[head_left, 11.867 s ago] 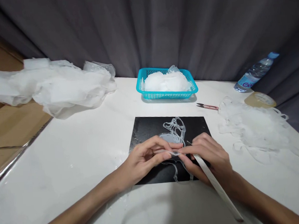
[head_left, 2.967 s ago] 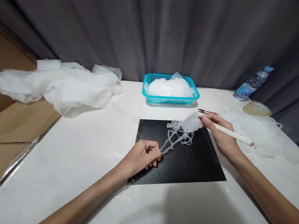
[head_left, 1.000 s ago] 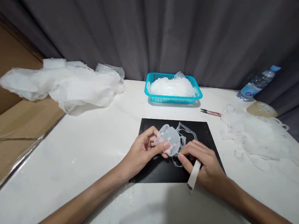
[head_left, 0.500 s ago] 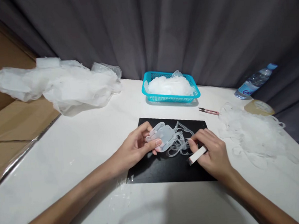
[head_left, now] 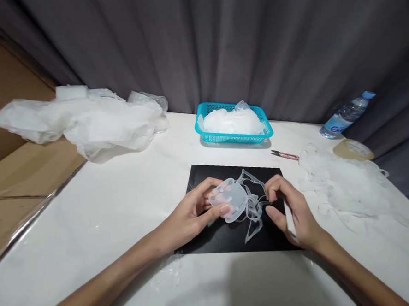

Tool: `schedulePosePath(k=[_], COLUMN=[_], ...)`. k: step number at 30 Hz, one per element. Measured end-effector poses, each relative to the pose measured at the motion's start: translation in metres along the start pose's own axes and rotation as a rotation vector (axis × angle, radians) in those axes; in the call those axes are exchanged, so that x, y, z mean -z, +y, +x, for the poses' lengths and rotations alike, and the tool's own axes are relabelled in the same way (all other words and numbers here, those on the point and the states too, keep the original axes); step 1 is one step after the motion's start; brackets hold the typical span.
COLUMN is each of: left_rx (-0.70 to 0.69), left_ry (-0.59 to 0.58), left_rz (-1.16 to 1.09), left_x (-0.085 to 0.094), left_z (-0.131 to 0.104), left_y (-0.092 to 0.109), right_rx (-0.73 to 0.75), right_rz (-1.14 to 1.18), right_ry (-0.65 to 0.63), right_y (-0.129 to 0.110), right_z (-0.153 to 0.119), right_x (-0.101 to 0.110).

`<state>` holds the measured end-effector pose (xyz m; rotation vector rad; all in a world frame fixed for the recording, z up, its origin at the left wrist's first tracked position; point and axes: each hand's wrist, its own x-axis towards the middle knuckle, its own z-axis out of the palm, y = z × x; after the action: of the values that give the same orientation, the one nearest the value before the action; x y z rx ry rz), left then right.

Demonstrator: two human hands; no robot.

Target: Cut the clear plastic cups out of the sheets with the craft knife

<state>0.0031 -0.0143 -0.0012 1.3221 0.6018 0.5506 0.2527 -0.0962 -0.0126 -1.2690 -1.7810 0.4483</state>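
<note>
While the left hand (head_left: 186, 218) grips it at its left edge, thumb across the near face and fingers behind, a flat translucent plastic piece (head_left: 233, 196) with rounded corners and small round marks is held over the black mat (head_left: 216, 240), face tilted up. Skin shows faintly pink through it. Thin translucent strands (head_left: 253, 207) lie in a loose tangle just beside its right edge, over the mat; whether any are joined to it, cannot tell. Right hand (head_left: 291, 210) above the mat's right part: thumb and forefinger parted near the strand ends, a slim white tool (head_left: 290, 219) held against the palm by the curled fingers. Tool's tip hidden.

Beyond the mat, a turquoise perforated basket (head_left: 236, 138) heaped with white, filmy material (head_left: 232, 121). Past the mat's far right corner, pink-handled thread snips (head_left: 288, 156), dark blades pointing left. Right of the mat, a flattish spread of translucent scraps (head_left: 352, 188); behind that, a yellowish roll of tape (head_left: 353, 149) lying flat and a blue-capped water bottle (head_left: 346, 116). Far left of the mat, a large crumpled white heap (head_left: 109, 126), partly over a cardboard box (head_left: 28, 170). White table (head_left: 123, 190) under the mat; grey curtain (head_left: 218, 46) behind everything.
</note>
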Motion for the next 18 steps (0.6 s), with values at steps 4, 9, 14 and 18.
schedulePosePath(k=[4, 9, 14, 18], left_rx=[-0.005, 0.005, 0.080, 0.104], left_ry=[-0.006, -0.002, 0.021, -0.022], left_rz=[0.019, 0.052, 0.100, 0.090], left_x=[0.000, 0.001, -0.002, -0.009], left_z=[-0.001, -0.001, -0.001, -0.001], left_y=[-0.002, -0.008, -0.013, -0.011], right_rx=[-0.115, -0.147, -0.020, 0.038], right_rz=[0.083, 0.056, 0.008, 0.019], right_ry=[-0.021, -0.077, -0.083, -0.074], right_y=[0.000, -0.002, -0.009, -0.014], right_z=[0.000, -0.001, -0.002, -0.005], right_x=[-0.002, -0.014, -0.022, -0.028])
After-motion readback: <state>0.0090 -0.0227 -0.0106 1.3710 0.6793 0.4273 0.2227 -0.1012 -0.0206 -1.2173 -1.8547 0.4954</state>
